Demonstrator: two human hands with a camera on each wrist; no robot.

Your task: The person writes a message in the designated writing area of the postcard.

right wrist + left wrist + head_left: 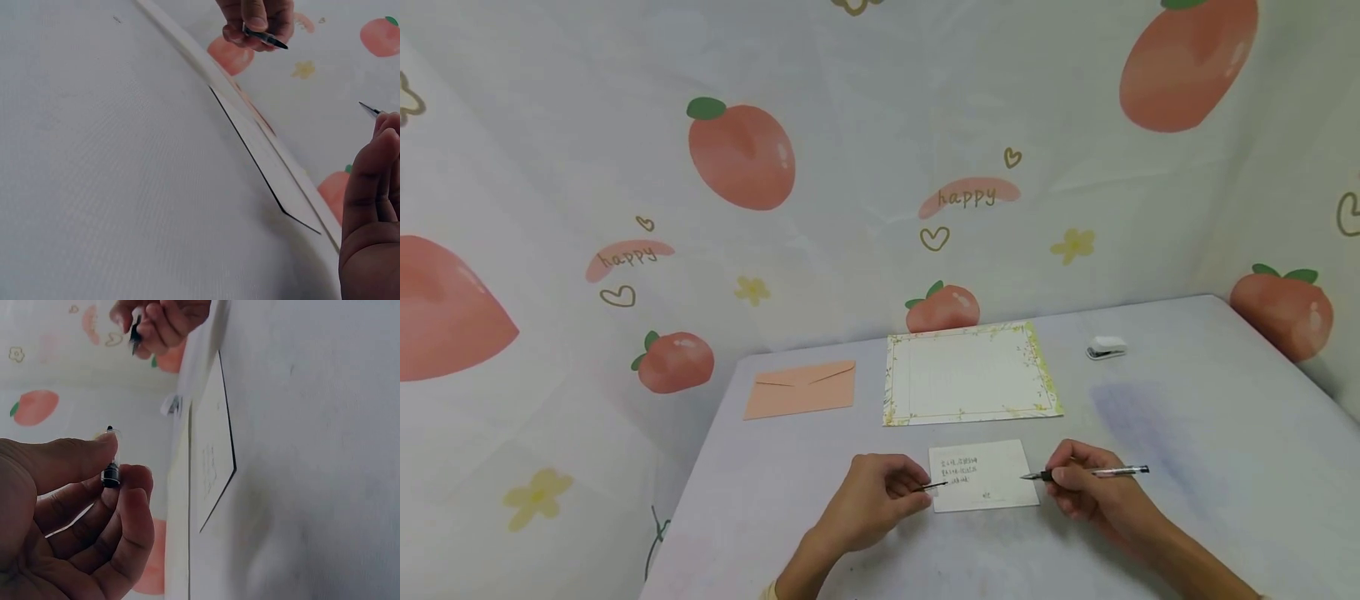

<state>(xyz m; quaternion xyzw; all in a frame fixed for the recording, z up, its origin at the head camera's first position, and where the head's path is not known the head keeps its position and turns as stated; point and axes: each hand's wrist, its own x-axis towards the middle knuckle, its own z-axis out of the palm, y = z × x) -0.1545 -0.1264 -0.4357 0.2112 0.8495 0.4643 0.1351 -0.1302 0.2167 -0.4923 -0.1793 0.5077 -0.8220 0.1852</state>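
Note:
A small white card point(983, 475) with a few handwritten lines lies on the table near me. My left hand point(917, 487) hovers at the card's left edge and pinches a small dark pen cap point(936, 485) between thumb and forefinger; the cap point(111, 469) shows clearly in the left wrist view. At the card's right edge my right hand point(1056, 477) grips an uncapped pen point(1097, 472), its tip pointing left over the card. The pen's tip point(369, 110) pokes out above my fingers in the right wrist view, where the cap point(265, 37) sits in the left hand opposite.
Beyond the card lies a floral-bordered letter sheet point(970, 372), with a peach envelope point(801, 389) to its left. A small white stapler-like object point(1107, 347) sits at the back right. The pale table point(1187, 433) is backed by a peach-print cloth.

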